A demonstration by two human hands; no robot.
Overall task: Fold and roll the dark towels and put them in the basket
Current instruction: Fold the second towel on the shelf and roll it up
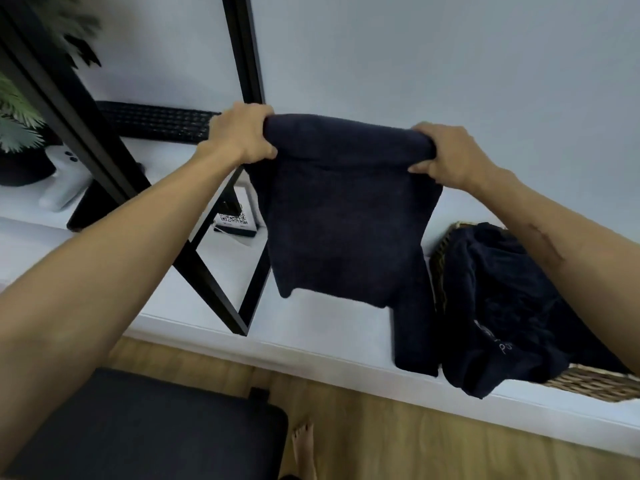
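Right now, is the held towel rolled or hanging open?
Hanging open: both hands grip the towel by its top edge; nothing is rolled.

This looks like a room in a home, partly used as a desk corner. A white bench (311,327) runs along a plain pale wall (415,57), with a black keyboard (156,121) near its back edge and a potted plant (17,133) at its left end. A woven basket (595,381) heaped with dark towels (502,299) sits at the right end. Below lie a wood-look floor (415,438), a dark padded seat (145,427) and a bare foot (304,445).
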